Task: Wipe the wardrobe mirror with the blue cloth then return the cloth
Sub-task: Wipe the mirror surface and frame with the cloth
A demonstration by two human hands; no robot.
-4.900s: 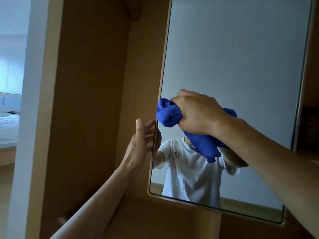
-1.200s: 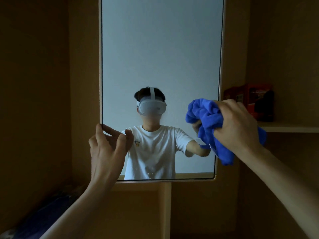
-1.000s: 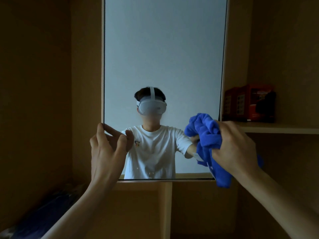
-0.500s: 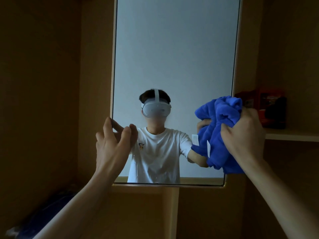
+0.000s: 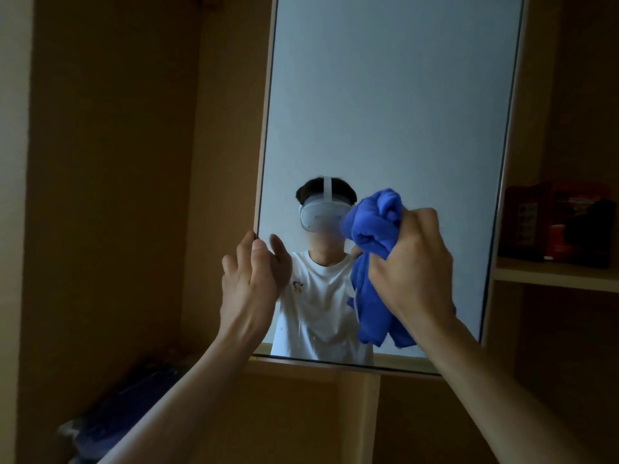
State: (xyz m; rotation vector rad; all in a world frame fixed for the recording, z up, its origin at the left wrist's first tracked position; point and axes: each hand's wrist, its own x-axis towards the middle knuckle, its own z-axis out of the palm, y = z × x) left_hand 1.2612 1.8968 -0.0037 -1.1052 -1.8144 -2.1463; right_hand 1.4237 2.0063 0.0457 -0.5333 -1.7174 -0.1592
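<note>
The wooden wardrobe point(image 5: 110, 195) filled nearly all of the view, and its inside was rather dark. In its middle stood the wardrobe mirror point(image 5: 385, 112), a tall glass in a thin light frame, a little tilted in the view. The lower part of the glass showed the reflection of a person in a white T-shirt with a white headset.

Below the mirror, a vertical wooden divider point(image 5: 358, 416) separated two compartments. To the right of the mirror there was a shelf point(image 5: 552, 274). At the bottom left lay a dark blue bundle point(image 5: 127, 406), too dim to identify.

The right hand point(image 5: 415, 262) was raised before the lower middle of the glass, with its fingers closed tightly around the blue cloth point(image 5: 371, 236). The cloth was bunched; one part stood out above the fist and one part hung down below it. I cannot tell if the cloth touched the glass.

The left hand point(image 5: 249, 286) held the left edge of the mirror, with its fingers bent around the frame.

On the shelf stood a red box point(image 5: 536, 226), and a dark object point(image 5: 589, 232) was just beside it.
</note>
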